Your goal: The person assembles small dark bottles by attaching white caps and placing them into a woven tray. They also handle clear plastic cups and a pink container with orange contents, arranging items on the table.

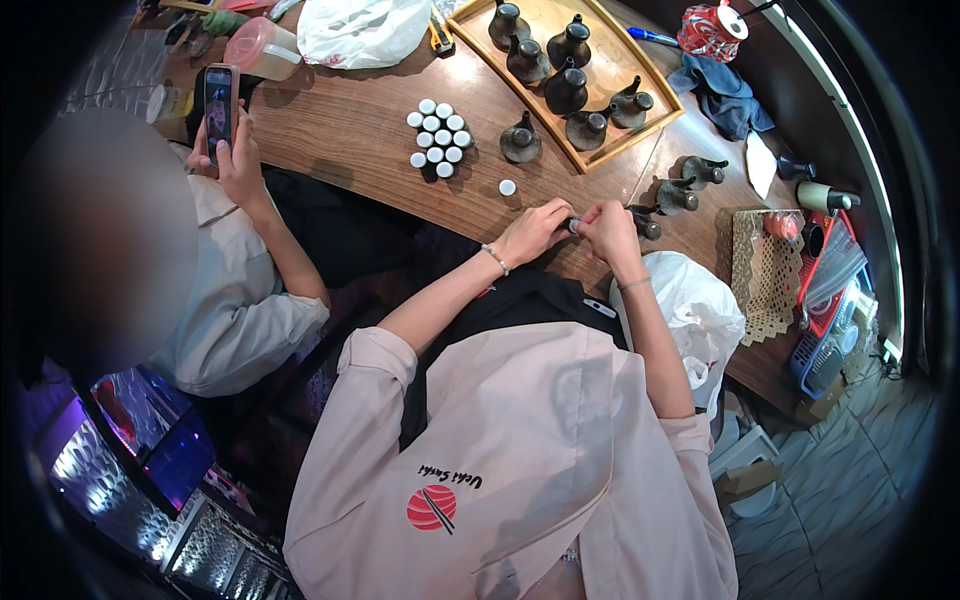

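Note:
My left hand (538, 230) and my right hand (608, 230) meet at the table's near edge. Between their fingers is a small dark container (573, 226) with a pale round top. The left fingers wrap its side, and the right fingertips pinch at the top; its lower part is hidden. Just beyond my right hand stand several dark spouted sauce pots (677, 195). A lone white-capped bottle (507, 187) sits past my left hand. Farther left is a tight cluster of small white-capped bottles (438, 138), with another sauce pot (520, 140) beside it.
A wooden tray (655, 78) with several sauce pots lies at the back. Right of me are a white plastic bag (690, 305), a woven basket (765, 285) and a red basket (830, 275). On the left, another person holds a phone (220, 112). A blue cloth (722, 95) lies back right.

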A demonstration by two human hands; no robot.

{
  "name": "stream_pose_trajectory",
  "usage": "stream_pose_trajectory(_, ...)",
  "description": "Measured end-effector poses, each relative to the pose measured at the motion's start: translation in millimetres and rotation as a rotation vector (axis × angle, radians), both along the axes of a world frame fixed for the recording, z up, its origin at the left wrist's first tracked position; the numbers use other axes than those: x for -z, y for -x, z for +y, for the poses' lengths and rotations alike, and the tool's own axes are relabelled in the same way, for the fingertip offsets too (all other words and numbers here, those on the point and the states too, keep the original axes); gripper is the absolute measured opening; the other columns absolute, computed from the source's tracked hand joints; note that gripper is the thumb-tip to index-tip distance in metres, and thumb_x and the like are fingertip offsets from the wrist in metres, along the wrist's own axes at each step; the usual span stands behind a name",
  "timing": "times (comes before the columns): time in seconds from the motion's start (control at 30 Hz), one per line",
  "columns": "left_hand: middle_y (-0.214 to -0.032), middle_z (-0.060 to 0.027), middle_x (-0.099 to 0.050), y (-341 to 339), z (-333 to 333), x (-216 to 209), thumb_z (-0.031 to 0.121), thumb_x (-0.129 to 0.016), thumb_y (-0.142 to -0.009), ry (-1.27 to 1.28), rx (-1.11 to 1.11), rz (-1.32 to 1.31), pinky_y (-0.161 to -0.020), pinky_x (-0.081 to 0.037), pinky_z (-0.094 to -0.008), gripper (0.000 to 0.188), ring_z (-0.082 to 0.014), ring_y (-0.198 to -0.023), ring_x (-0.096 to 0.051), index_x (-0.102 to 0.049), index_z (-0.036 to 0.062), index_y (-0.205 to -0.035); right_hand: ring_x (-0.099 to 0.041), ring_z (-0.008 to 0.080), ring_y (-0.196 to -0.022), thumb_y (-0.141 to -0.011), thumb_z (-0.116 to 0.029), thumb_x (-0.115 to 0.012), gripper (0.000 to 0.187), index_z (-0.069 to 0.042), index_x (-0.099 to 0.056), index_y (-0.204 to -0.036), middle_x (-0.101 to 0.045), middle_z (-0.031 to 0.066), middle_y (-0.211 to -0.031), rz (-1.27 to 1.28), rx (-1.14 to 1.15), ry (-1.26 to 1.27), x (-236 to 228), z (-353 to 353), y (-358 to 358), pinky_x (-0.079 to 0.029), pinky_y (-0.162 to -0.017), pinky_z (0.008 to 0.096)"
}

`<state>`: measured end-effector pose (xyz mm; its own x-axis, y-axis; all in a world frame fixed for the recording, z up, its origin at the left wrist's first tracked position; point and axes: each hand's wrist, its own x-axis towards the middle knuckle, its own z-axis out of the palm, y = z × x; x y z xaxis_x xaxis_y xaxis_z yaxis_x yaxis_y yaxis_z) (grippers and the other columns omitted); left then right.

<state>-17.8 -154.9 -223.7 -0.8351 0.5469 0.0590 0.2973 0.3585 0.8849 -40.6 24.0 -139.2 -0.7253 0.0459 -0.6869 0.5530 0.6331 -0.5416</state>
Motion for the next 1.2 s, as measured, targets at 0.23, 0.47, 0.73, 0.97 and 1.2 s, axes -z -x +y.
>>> stream_pose_trajectory(0.23,-0.111,-0.0154,-0.061,0.7,0.1,-1.1,0.007,-0.073,-0.088,-0.010,0.009,-0.010,-0.077,-0.055,-0.0502,0.028,-0.0425,-0.096,-0.066,-0.061,0.0018,-0.113,-0.069,0.0204,-0.049,-0.086,-0.012,-0.080,0.023,0.004,-0.066,-0.080,-0.068,0.0110,-0.063,0.041,-0.016,-0.015,-2.7,-2.5,-2.0,-0.053,-0.045,0.0331)
stream_pose_trajectory(0.47,-0.111,-0.0150,-0.063,-0.1,0.4,-1.9,0.004,-0.074,-0.087,0.004,-0.009,0.000,-0.075,-0.055,-0.0461,0.028,-0.0390,-0.092,-0.069,-0.063,0.0015,-0.113,-0.070,0.0214,-0.050,-0.086,-0.012,-0.080,0.022,0.005,-0.066,-0.082,-0.067,0.0116,-0.062,0.070,-0.018,-0.021,0.8,-2.7,-6.1,-0.053,-0.045,0.0338)
stream_pose_trajectory(0.73,-0.108,-0.0146,-0.063,-2.4,1.1,-2.9,0.005,-0.074,-0.089,0.008,-0.025,0.011,-0.073,-0.055,-0.0446,0.028,-0.0364,-0.087,-0.068,-0.063,0.0024,-0.115,-0.070,0.0223,-0.050,-0.087,-0.009,-0.078,0.021,0.004,-0.062,-0.081,-0.067,0.0118,-0.063,0.092,-0.040,-0.028,1.3,-4.7,-5.2,-0.054,-0.045,0.0341)
stream_pose_trajectory(0.97,-0.107,-0.0139,-0.063,-3.9,2.6,-3.0,0.006,-0.074,-0.089,-0.018,-0.047,0.023,-0.071,-0.054,-0.0432,0.029,-0.0343,-0.083,-0.067,-0.064,0.0036,-0.116,-0.072,0.0283,-0.055,-0.085,-0.007,-0.074,0.015,0.005,-0.065,-0.083,-0.070,0.0189,-0.067,0.080,-0.046,-0.032,1.1,-5.8,-4.8,-0.059,-0.056,0.0381)
stream_pose_trajectory(1.2,-0.107,-0.0135,-0.063,-4.7,3.2,-2.5,0.005,-0.073,-0.089,-0.021,-0.050,0.004,-0.071,-0.054,-0.0423,0.029,-0.0328,-0.081,-0.066,-0.064,0.0039,-0.116,-0.075,0.0341,-0.064,-0.083,-0.007,-0.070,0.015,0.008,-0.070,-0.085,-0.072,0.0267,-0.075,0.053,-0.067,-0.045,4.7,-6.3,-1.9,-0.062,-0.067,0.0412)
